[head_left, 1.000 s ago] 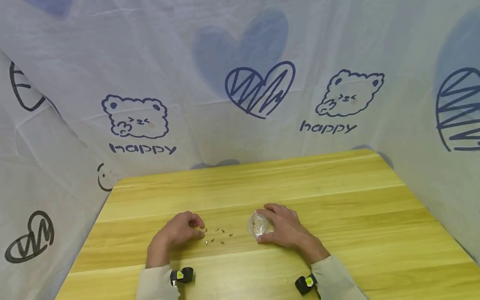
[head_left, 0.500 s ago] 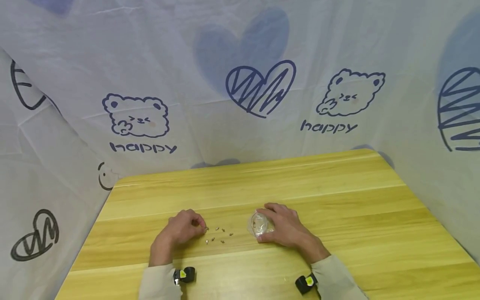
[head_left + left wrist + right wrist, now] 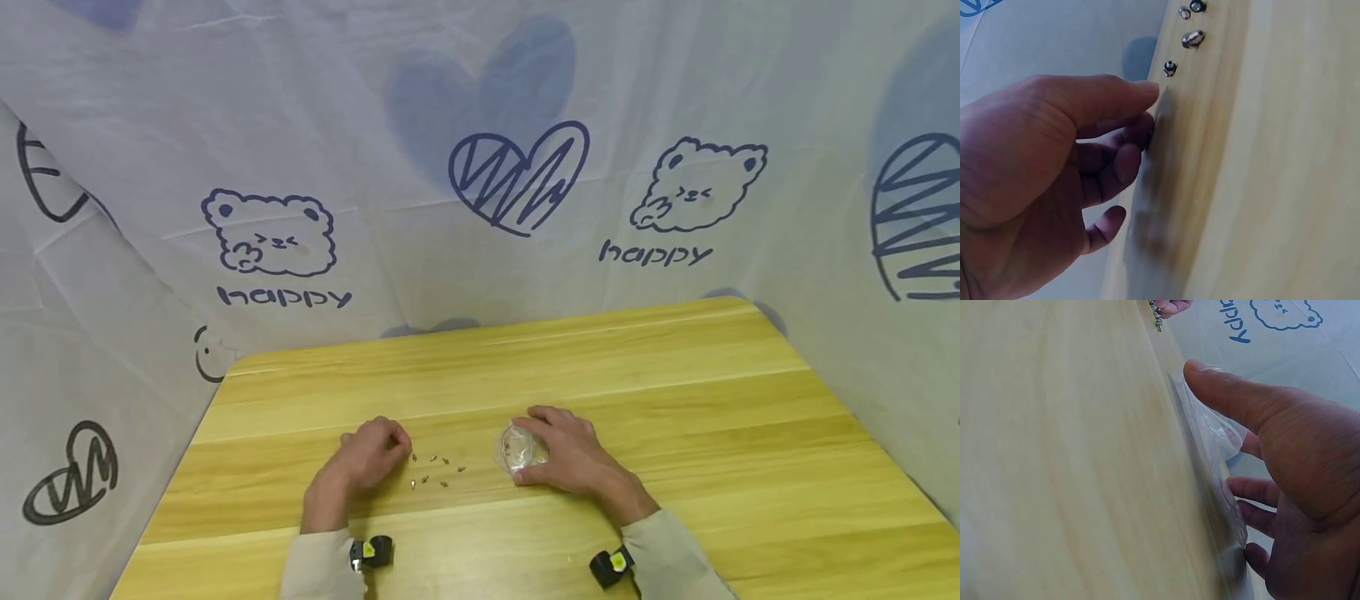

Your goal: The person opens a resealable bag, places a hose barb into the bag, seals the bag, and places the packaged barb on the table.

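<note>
My left hand (image 3: 370,454) is low over the table, thumb and fingertips drawn close together beside several small, shiny metal fittings (image 3: 425,478). In the left wrist view, the nearest fitting (image 3: 1170,68) lies just past the thumb tip. A dark sliver shows at the fingertips there; I cannot tell whether a fitting is held. My right hand (image 3: 573,454) grips a clear plastic bag (image 3: 519,450), thumb and fingers spread around its mouth. One small fitting (image 3: 507,448) shows at the bag. In the right wrist view, the bag (image 3: 1210,434) lies along the tabletop between thumb and fingers.
The wood-grain table (image 3: 675,400) has a rounded far edge. Behind and beside it hangs a white cloth (image 3: 405,233) printed with hearts and bears. A black wrist camera (image 3: 381,550) sits by the left sleeve, another camera (image 3: 606,570) by the right.
My left hand moved slightly right to the leftmost fittings, and its thumb and fingertips came together; now the nearest fitting shows just right of them. My right hand and the bag stay put.
</note>
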`<state>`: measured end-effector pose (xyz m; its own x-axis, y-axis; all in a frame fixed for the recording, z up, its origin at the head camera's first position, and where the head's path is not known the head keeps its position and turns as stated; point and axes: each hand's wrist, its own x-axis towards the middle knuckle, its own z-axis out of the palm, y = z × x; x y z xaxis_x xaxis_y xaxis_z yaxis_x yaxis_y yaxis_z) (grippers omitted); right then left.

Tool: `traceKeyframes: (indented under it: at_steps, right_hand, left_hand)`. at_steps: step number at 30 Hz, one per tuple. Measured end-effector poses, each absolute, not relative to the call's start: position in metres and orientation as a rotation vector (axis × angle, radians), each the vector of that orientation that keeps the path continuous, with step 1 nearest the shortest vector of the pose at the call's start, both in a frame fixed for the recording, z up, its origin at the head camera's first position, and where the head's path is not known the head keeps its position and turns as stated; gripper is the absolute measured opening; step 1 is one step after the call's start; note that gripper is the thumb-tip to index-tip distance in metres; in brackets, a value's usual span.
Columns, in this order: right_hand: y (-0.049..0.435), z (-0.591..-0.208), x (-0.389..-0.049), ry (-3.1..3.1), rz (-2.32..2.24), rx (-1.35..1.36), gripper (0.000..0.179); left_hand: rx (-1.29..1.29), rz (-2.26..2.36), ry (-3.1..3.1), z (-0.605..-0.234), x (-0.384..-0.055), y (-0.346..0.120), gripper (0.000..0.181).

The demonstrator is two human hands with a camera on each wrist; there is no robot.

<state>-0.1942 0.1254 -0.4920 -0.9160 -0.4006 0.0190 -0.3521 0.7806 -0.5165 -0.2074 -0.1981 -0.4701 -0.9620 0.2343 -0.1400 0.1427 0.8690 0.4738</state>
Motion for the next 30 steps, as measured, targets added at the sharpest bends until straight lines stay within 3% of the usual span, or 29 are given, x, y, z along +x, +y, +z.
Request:
traceKeyframes:
  at_steps: [15,30]
  right_hand:
    - [0.1257,-0.4916,-0.1951,2.865,-0.804,-0.599,0.078]
    - [0.1260,-0.4921,-0.1950,2.864,-0.804,-0.606,0.077]
  left_hand:
    - [0.315,0.727,2.869,-0.4706,-0.2107,-0.1980,0.014]
    - [0.340,0.589,2.962,-0.4744,-0.2093,-0.1968,0.005]
